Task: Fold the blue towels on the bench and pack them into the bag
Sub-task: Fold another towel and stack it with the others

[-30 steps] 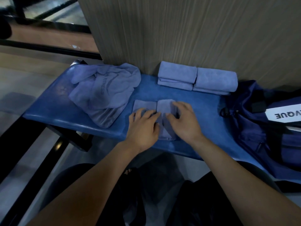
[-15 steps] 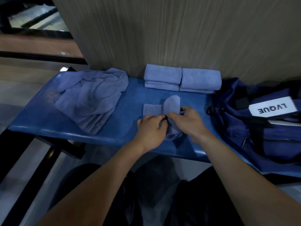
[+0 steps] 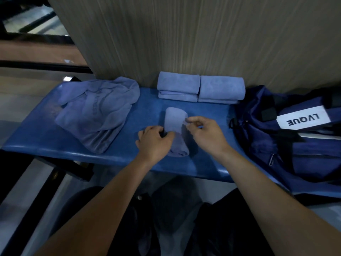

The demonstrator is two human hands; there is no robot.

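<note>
A small light-blue terry towel (image 3: 176, 124) lies near the front edge of the padded blue counter (image 3: 46, 133), folded into a narrow strip that runs from the front edge toward the wall. The left hand (image 3: 154, 142) has its fingers curled onto the strip's left side and grips the cloth there. The right hand (image 3: 204, 133) pinches a corner of the upper layer between thumb and forefinger, holding that corner slightly off the rest of the towel; its other fingers are loosely curled.

Two folded light-blue towels sit side by side and touching at the back of the counter, against the grey wood-grain wall panel (image 3: 203, 37): the left folded towel (image 3: 178, 86) and the right folded towel (image 3: 221, 89). To the left, a crumpled pile of light-blue towels (image 3: 97, 111) with dark lettering rests on the counter, well apart from the strip. On the right end lies a navy fabric duffel bag (image 3: 287, 145) bearing a white label (image 3: 302, 120) printed "LVQUE", seen upside down. The person's dark-clothed legs show below the counter's front edge.
</note>
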